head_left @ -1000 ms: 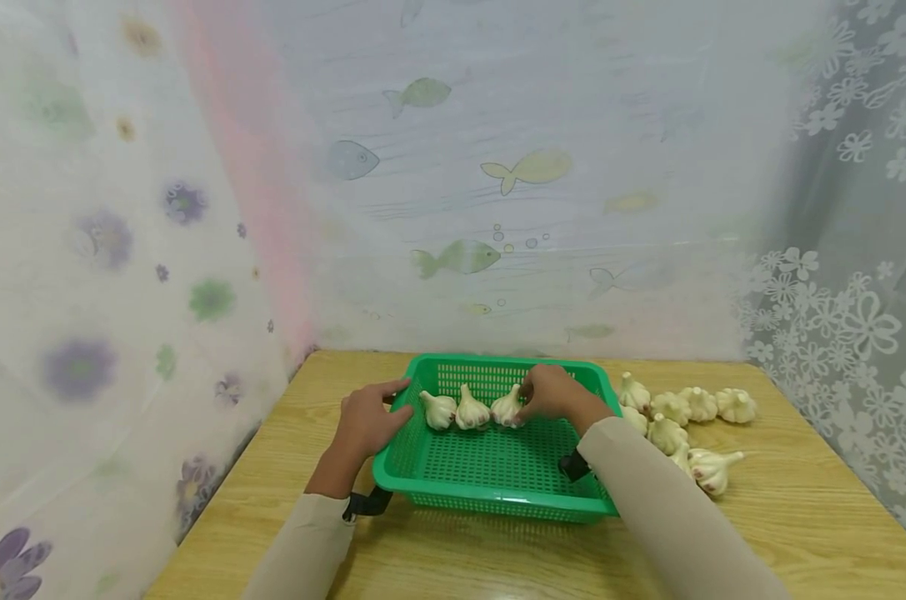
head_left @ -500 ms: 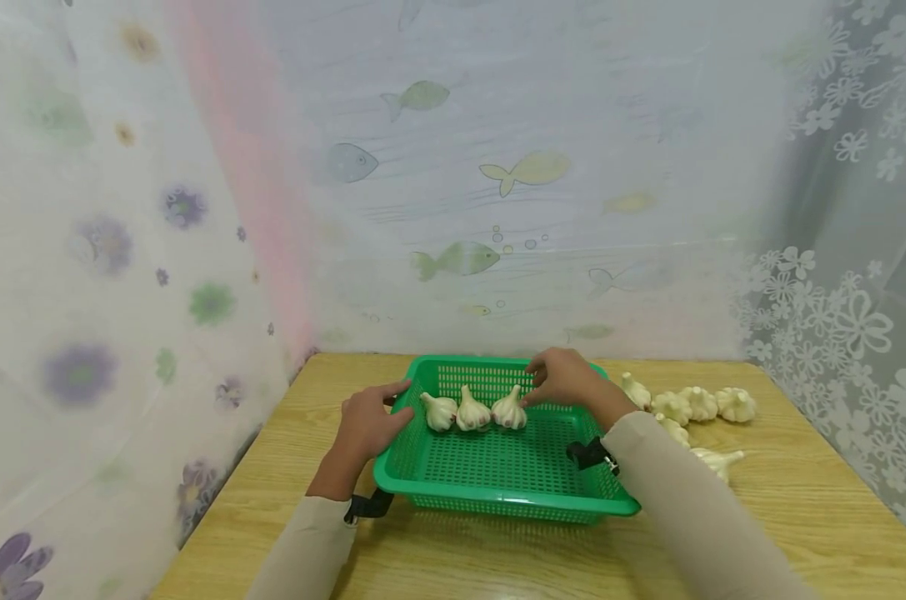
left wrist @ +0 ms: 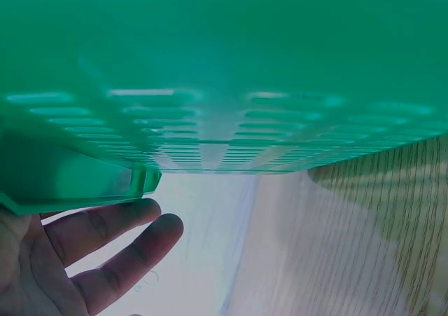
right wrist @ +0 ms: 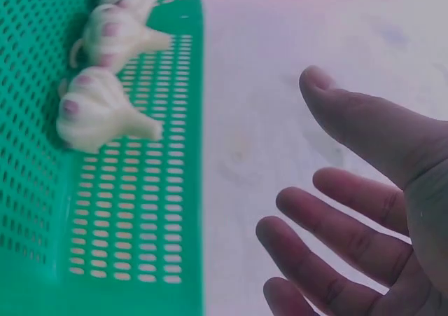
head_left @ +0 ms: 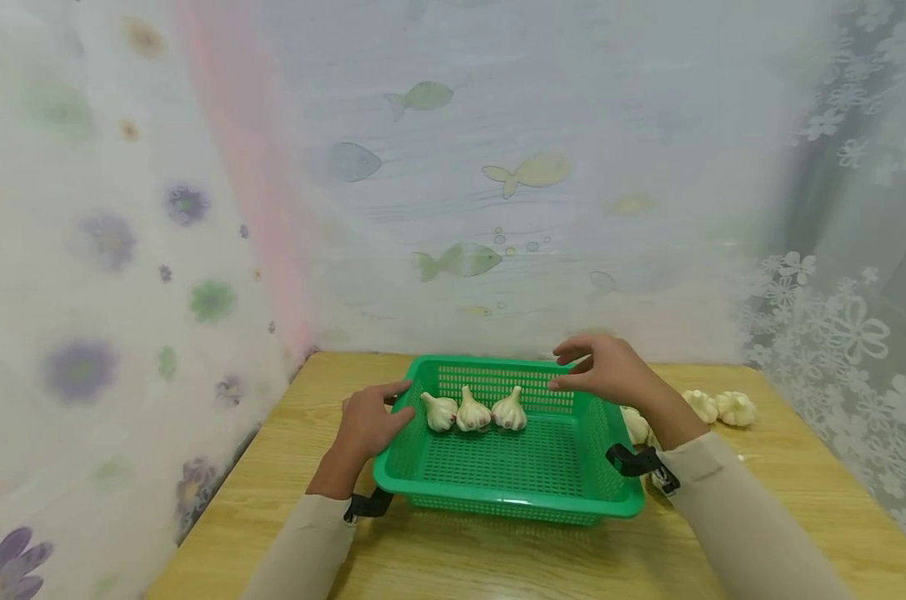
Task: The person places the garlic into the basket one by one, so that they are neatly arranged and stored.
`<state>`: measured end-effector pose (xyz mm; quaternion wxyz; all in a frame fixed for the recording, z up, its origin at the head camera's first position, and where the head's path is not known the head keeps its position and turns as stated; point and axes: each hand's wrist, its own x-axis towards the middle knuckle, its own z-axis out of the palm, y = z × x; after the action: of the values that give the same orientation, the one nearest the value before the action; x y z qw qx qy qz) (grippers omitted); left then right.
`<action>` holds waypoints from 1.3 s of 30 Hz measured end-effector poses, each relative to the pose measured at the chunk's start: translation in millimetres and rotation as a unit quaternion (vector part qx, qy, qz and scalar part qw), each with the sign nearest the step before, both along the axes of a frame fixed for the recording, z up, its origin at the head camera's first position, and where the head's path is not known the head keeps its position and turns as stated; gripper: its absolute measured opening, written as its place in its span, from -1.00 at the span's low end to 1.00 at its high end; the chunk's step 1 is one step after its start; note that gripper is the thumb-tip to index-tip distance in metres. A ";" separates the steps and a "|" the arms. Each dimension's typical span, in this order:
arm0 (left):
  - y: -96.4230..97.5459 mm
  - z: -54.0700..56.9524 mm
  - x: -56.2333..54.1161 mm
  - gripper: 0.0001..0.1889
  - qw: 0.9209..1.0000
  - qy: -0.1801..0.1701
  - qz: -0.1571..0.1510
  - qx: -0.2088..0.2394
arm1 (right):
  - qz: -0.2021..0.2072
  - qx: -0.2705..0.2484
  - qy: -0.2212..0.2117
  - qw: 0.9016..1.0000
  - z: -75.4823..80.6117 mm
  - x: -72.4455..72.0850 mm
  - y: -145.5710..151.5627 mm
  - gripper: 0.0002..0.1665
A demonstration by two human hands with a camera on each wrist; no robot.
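Three whole garlic bulbs (head_left: 509, 409) stand in a row near the back of a green plastic basket (head_left: 507, 502). My left hand (head_left: 367, 423) rests against the basket's left rim. Its thumb lies over the rim, and in the left wrist view two straight fingers (left wrist: 115, 256) extend past the rim outside the basket. Above the back right corner is my right hand (head_left: 607, 370), holding nothing. In the right wrist view its thumb and fingers (right wrist: 336, 239) are spread apart, away from the garlic.
More garlic bulbs (head_left: 736, 409) lie on the wooden table (head_left: 805, 508) right of the basket, partly hidden by the right arm. A patterned sheet (head_left: 528, 275) with fish drawings hangs behind the table, and a flowered sheet (head_left: 122, 317) is on the left.
My right hand has let go of the rightmost garlic bulb in the basket and moved up and right to the back corner. The left hand stays at the rim.
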<state>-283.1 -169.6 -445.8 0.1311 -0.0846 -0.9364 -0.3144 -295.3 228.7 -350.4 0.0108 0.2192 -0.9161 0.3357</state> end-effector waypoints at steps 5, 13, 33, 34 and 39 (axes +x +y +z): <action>1.9 2.4 -1.4 -0.49 1.000 -0.002 -0.001 0.004 | -0.018 -0.019 0.023 0.999 -1.6 16.4 22.0 -0.26; 0.3 3.6 2.2 -0.49 1.000 -0.010 0.007 0.005 | -0.025 -0.026 0.045 0.998 -11.7 39.0 44.6 -0.29; 0.2 3.7 4.0 -0.50 1.000 -0.011 0.012 0.002 | -0.121 -0.068 0.103 0.985 -42.7 67.2 122.0 -0.52; 0.6 3.6 3.8 -0.50 1.000 -0.010 0.011 0.001 | -0.125 -0.077 0.102 0.984 -45.9 68.1 127.3 -0.52; 2.9 4.3 3.7 -0.51 1.000 -0.004 0.004 0.001 | -0.134 -0.122 0.076 0.981 -62.1 74.4 152.9 -0.46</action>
<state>-279.4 -166.8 -441.5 0.1285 -0.0792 -0.9369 -0.3152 -220.9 381.5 -412.5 0.1521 0.1168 -0.8858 0.4227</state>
